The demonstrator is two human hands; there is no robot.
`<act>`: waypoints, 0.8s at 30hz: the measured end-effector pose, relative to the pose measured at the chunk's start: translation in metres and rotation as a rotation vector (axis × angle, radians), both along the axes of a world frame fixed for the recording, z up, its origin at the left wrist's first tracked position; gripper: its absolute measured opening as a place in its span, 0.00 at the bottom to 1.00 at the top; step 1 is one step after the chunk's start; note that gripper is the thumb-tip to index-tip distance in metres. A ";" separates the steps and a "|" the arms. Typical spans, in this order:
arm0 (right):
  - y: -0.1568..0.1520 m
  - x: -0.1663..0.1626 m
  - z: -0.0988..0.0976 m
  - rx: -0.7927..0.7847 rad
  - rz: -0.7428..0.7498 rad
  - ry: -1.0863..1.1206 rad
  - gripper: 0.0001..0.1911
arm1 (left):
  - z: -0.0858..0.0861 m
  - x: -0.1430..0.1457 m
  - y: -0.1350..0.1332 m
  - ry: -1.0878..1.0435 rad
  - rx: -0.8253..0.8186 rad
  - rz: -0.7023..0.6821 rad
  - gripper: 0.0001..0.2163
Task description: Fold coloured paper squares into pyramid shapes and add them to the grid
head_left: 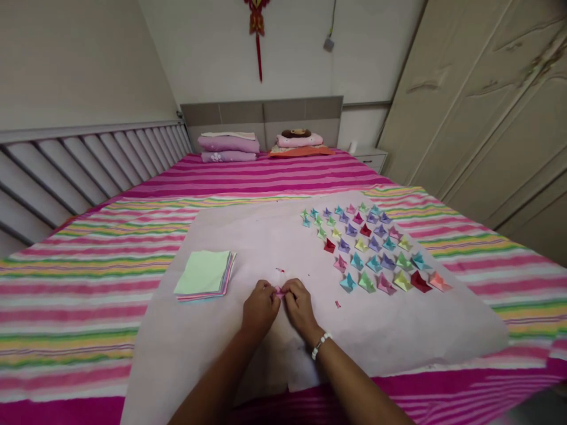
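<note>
Over the middle of a pale paper sheet, my left hand and my right hand meet fingertip to fingertip. Both pinch a small piece of pink paper, mostly covered by the fingers, so its folds cannot be made out. A white beaded bracelet circles my right wrist. To the left lies a stack of square coloured paper with light green on top. Rows of small folded paper figures in many colours stand on the right.
A thin red-and-white bit lies just beyond my hands, and a small red scrap to their right. The sheet rests on a striped bedspread. Folded bedding sits by the headboard; a slatted rail runs along the left.
</note>
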State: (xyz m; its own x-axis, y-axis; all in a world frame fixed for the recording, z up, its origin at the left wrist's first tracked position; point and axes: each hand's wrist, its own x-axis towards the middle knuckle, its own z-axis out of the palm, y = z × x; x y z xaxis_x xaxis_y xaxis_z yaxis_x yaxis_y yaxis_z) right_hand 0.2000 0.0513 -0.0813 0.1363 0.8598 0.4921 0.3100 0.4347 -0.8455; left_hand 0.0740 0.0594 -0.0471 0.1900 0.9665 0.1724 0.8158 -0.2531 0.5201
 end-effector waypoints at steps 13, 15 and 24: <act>-0.002 0.003 0.009 -0.062 -0.014 -0.377 0.11 | 0.001 0.001 0.012 -0.027 -0.036 0.053 0.06; -0.003 0.009 0.014 -0.072 0.012 -0.475 0.11 | -0.001 -0.001 0.013 -0.057 -0.027 0.035 0.06; 0.008 0.029 0.037 -0.107 0.104 -0.666 0.09 | -0.011 -0.019 0.021 -0.293 0.094 -0.132 0.13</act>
State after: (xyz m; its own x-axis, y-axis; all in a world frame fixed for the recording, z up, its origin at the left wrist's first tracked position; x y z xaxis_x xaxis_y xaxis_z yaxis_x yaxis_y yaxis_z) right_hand 0.2290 0.0589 -0.0441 -0.2520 0.9007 0.3538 0.7406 0.4148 -0.5286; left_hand 0.0548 0.0804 -0.0581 0.2417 0.9141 0.3256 0.5916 -0.4048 0.6972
